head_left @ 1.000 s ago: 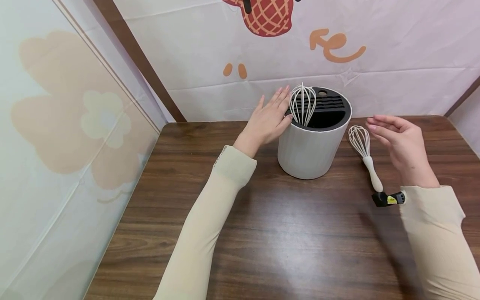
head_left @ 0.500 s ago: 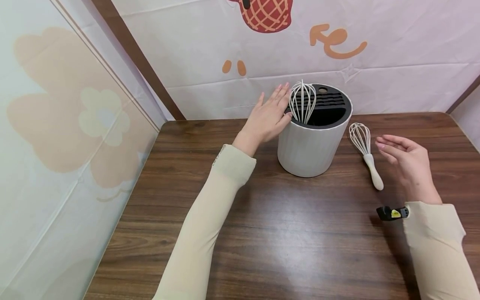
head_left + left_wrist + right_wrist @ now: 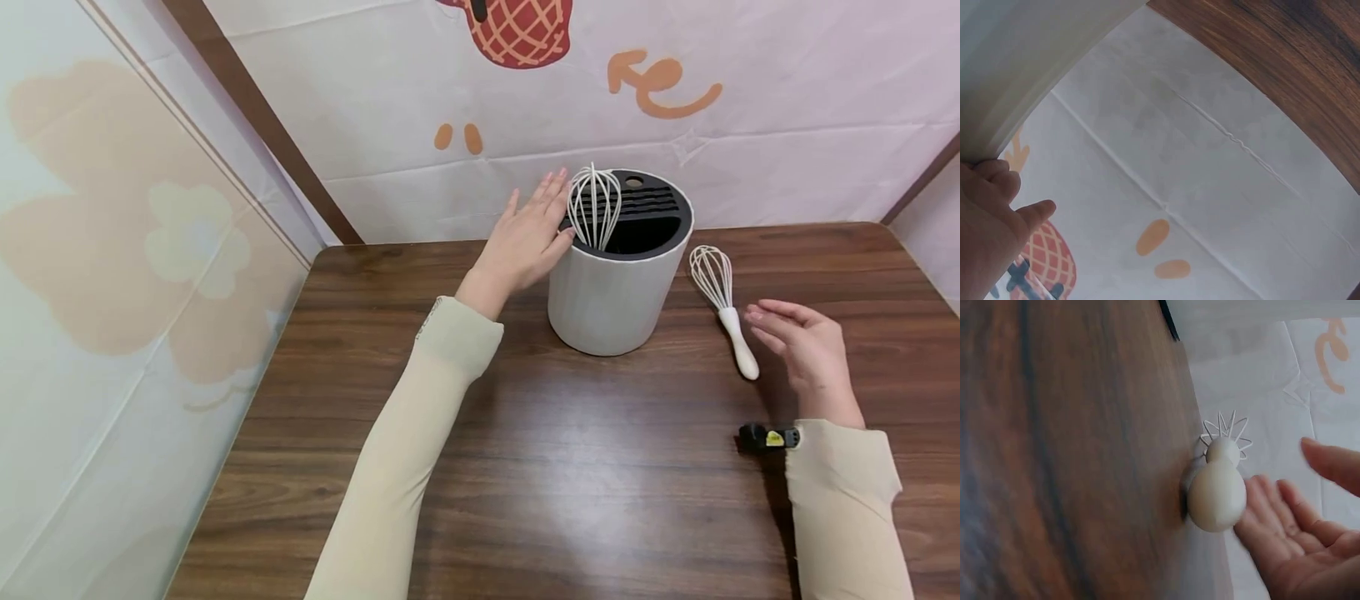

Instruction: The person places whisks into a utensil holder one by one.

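A white ribbed utensil holder (image 3: 611, 308) with a black slotted top stands at the back of the table. One white whisk (image 3: 594, 208) sits in it, wire loops up. My left hand (image 3: 521, 237) rests against the holder's left side and rim, fingers extended; the left wrist view shows its fingertips at the white wall (image 3: 1016, 69). A second whisk (image 3: 726, 312) lies on the table right of the holder, handle toward me. Beside that handle hovers my right hand (image 3: 806, 350), fingers loosely bent and holding nothing. In the right wrist view the whisk's handle (image 3: 1216, 497) overlaps the fingertips.
The brown wooden table (image 3: 360, 417) ends at a printed cloth backdrop (image 3: 390, 100) right behind the holder. Another cloth panel (image 3: 112, 375) borders the left side. A small black camera (image 3: 768, 437) sticks out from my right cuff.
My right hand has come down toward me, from by the whisk's wire end to beside its handle. The left hand stays on the holder, and both whisks lie as before.
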A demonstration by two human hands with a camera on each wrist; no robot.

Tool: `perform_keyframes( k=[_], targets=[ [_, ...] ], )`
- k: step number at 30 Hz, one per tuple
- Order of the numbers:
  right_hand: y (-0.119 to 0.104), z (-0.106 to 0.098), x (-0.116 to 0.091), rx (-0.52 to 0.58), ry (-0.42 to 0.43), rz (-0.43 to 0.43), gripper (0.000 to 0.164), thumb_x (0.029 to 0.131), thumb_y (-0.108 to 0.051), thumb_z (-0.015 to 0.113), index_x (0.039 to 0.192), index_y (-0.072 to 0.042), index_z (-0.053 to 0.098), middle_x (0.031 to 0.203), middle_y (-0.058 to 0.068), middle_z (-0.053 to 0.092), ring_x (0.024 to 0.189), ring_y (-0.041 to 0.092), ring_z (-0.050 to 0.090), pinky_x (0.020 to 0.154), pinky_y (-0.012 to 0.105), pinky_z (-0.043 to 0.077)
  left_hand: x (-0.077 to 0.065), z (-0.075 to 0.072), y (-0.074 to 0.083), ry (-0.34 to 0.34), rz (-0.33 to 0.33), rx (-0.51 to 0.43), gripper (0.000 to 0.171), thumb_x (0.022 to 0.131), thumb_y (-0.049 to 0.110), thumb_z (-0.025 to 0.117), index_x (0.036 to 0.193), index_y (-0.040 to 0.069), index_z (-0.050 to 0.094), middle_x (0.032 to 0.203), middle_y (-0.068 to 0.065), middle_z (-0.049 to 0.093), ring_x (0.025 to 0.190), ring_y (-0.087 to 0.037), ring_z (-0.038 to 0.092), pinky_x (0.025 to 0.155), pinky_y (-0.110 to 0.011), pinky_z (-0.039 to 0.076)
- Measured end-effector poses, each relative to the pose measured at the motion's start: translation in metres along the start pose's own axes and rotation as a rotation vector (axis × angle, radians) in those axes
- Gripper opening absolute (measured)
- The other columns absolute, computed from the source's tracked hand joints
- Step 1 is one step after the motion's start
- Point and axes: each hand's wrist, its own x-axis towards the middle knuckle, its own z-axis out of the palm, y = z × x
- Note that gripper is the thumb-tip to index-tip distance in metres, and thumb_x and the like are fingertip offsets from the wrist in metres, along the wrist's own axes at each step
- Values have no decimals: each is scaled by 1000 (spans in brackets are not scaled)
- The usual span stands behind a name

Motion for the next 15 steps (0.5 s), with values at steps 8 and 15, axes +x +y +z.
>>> perform_keyframes(
  k=[8,15],
  targets=[
    [8,-13,-4,-354,-41,148,25,89,0,60,77,-19,72,77,-8,69,72,1,66,64,15,52,-5,2,0,-8,7,-21,62,101,37,28,153,10,9,158,0,0,143,-11,-4,114,-43,-2],
    [8,-4,2,-1005,-62,94,31,90,-19,62,105,9,64,74,-14,59,63,-3,58,57,17,50,-4,-1,-2,15,7,-37,62,101,37,30,153,10,9,158,0,1,142,-10,-4,114,-41,-3]
  ],
)
